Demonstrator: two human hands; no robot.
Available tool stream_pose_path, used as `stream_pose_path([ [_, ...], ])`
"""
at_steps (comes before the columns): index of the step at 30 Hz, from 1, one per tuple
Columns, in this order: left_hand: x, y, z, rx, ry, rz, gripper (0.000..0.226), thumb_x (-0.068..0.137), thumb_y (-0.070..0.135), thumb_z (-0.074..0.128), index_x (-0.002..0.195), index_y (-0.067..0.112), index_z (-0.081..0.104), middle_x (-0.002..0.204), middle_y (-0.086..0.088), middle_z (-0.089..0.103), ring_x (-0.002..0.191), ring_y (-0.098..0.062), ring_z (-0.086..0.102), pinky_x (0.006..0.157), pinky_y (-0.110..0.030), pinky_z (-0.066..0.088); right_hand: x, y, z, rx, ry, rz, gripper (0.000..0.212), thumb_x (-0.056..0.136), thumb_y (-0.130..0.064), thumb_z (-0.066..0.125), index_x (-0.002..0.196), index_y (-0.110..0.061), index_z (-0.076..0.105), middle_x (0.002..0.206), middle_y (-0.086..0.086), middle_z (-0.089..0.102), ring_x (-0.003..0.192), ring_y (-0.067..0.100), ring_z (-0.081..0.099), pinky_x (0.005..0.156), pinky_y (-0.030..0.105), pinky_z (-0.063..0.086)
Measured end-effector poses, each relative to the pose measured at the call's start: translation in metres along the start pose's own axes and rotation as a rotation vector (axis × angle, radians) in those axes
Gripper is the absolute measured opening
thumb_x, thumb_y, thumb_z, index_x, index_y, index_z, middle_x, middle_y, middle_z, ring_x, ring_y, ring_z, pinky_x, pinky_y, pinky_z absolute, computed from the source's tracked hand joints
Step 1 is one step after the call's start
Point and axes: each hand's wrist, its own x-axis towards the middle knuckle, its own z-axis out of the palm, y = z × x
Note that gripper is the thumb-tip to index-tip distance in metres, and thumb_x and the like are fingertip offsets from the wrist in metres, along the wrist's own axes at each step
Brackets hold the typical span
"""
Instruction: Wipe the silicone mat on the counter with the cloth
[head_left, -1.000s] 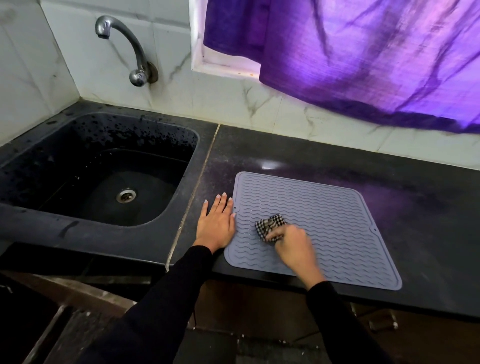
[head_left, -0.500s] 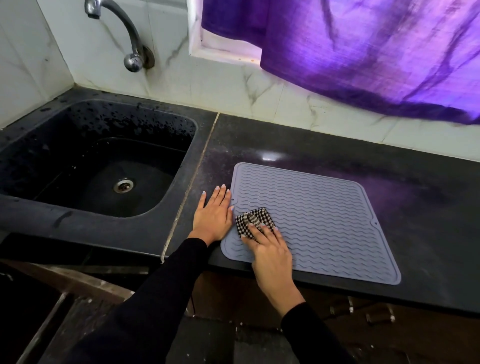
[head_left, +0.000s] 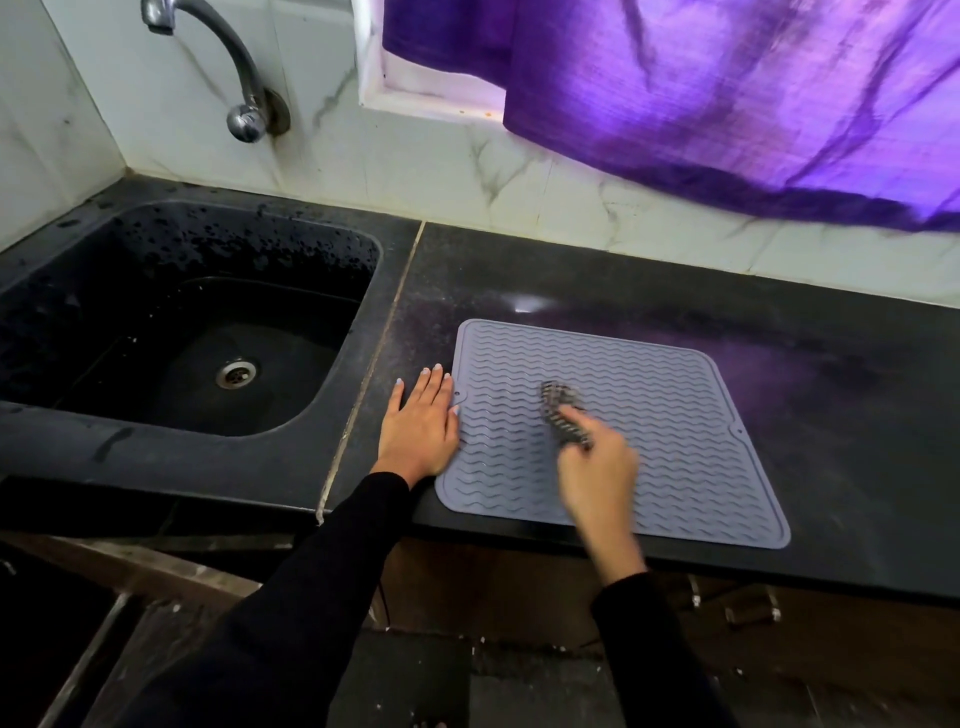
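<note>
A grey silicone mat (head_left: 670, 410) with a wavy ribbed surface lies flat on the black counter (head_left: 841, 395), its front edge close to the counter's lip. My right hand (head_left: 597, 470) holds a small black-and-white checked cloth (head_left: 558, 408) down on the mat's middle left part; hand and cloth are motion-blurred. My left hand (head_left: 418, 423) lies flat with straight fingers on the counter, touching the mat's left edge.
A black sink (head_left: 171, 332) with a metal drain sits to the left, under a chrome tap (head_left: 234, 83) on the tiled wall. A purple curtain (head_left: 727, 93) hangs over the window behind the counter.
My right hand has swept the cloth from the mat's left edge rightward toward its middle. My left hand stays flat beside the mat.
</note>
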Motion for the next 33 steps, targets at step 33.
stream_pose_path([
  [33,-0.001,-0.001,-0.003,-0.012,-0.026,0.001,0.071,0.085,0.045,0.000,0.148,0.014,0.014,0.158,-0.001,0.008,0.145,-0.012,0.003,0.116,-0.039,-0.005,-0.024,0.057,0.028,-0.466,-0.206,-0.646,0.067,0.045,0.006,0.075,0.104,-0.025,0.071,0.117,-0.009,0.066,0.114,0.012,0.059,0.107,0.040,0.029],
])
